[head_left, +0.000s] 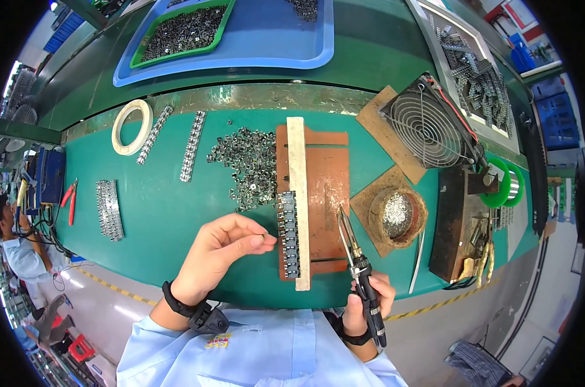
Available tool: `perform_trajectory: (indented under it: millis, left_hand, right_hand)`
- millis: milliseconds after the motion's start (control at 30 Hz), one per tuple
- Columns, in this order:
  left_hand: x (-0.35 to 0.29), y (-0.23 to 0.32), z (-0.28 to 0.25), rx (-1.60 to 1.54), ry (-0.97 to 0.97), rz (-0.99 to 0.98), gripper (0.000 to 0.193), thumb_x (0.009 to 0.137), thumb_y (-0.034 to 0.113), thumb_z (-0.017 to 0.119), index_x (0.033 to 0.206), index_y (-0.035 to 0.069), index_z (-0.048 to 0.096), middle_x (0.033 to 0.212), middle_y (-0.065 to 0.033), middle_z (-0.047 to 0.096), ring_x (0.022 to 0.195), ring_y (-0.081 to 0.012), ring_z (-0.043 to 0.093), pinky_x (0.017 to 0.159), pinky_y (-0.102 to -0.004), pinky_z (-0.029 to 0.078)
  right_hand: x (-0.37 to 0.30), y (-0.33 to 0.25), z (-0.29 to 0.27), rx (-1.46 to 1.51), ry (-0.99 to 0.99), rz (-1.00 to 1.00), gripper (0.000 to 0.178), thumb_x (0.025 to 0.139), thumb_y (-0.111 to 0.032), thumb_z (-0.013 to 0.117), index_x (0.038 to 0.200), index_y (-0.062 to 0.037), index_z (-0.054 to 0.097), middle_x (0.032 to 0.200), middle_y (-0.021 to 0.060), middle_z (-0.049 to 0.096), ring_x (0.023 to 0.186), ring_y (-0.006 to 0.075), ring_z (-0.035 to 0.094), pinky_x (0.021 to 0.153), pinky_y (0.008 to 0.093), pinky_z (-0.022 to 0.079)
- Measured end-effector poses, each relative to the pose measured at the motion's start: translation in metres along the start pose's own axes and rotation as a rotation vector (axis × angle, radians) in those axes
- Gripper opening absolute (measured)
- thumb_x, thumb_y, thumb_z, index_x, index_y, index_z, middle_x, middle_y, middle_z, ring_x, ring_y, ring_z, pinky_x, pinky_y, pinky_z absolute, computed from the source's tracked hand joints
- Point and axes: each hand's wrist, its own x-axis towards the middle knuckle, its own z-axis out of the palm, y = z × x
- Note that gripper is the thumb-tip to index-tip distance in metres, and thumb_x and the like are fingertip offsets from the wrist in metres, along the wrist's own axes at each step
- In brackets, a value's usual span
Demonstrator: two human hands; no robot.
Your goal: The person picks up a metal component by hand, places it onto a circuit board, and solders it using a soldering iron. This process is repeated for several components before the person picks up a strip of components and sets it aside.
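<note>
Left hand [218, 248] pinches a small part [265, 239] just left of the jig [298, 193], by its part row [288, 235]. Right hand [368, 303] fisted round iron [357, 258], tip held right of jig, prob. kept ready.

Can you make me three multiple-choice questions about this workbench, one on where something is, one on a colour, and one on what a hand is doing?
1. Where does the roll of tape lie?
A. At the far left of the bench
B. Inside the blue tray
C. On top of the fan

2. What colour is the large tray at the back?
A. Red
B. Blue
C. Yellow

3. What is the right hand doing?
A. Resting flat and empty
B. Lifting the fan
C. Gripping a soldering iron

Answers:
1. A, the tape lies flat on the green mat, left of the metal strips.
2. B, its rim and floor are plainly blue.
3. C, its fingers wrap the black handle, tip pointing away, while the left hand pinches a small part.
</note>
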Motion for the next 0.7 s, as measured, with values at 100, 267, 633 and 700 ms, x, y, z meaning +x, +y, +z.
perform_trajectory:
  millis: [100,267,633,700]
  left_hand:
    - [0.001,-0.005,0.001,-0.022,-0.026,-0.062,0.009,0.082,0.001,0.058,0.09,0.0,0.055,0.089,-0.0075,0.06,0.082,-0.0138,0.058,0.077,-0.028,0.048]
    - [0.006,-0.012,0.003,-0.033,-0.043,-0.064,0.01,0.08,0.0,0.059,0.089,0.002,0.053,0.086,-0.0053,0.058,0.08,-0.0122,0.057,0.075,-0.0258,0.047]
    - [0.012,-0.007,0.007,-0.005,-0.112,-0.086,0.013,0.079,0.0,0.061,0.084,0.005,0.051,0.083,0.0,0.056,0.076,-0.0051,0.053,0.069,-0.0184,0.042]
    - [0.012,-0.006,0.007,0.001,-0.117,-0.092,0.012,0.079,0.0,0.061,0.084,0.004,0.051,0.083,0.0001,0.056,0.076,-0.0051,0.053,0.069,-0.0184,0.042]
  right_hand:
    - [-0.001,0.0,0.001,-0.004,0.01,0.009,0.042,0.075,-0.024,0.066,0.104,-0.0036,0.043,0.082,0.0107,0.048,0.069,0.0154,0.047,0.063,0.0266,0.039]
    - [-0.001,0.001,0.0,-0.023,0.003,0.006,0.043,0.075,-0.025,0.066,0.104,-0.0036,0.043,0.082,0.0106,0.048,0.068,0.0154,0.047,0.063,0.0268,0.039]
    - [0.0,0.0,0.002,0.036,0.051,0.008,0.037,0.072,-0.016,0.069,0.099,-0.001,0.048,0.08,0.0141,0.054,0.07,0.0214,0.053,0.065,0.0315,0.043]
    - [-0.001,0.0,0.002,0.035,0.05,0.011,0.037,0.072,-0.016,0.069,0.099,-0.001,0.048,0.08,0.0141,0.054,0.07,0.0214,0.053,0.065,0.0315,0.043]
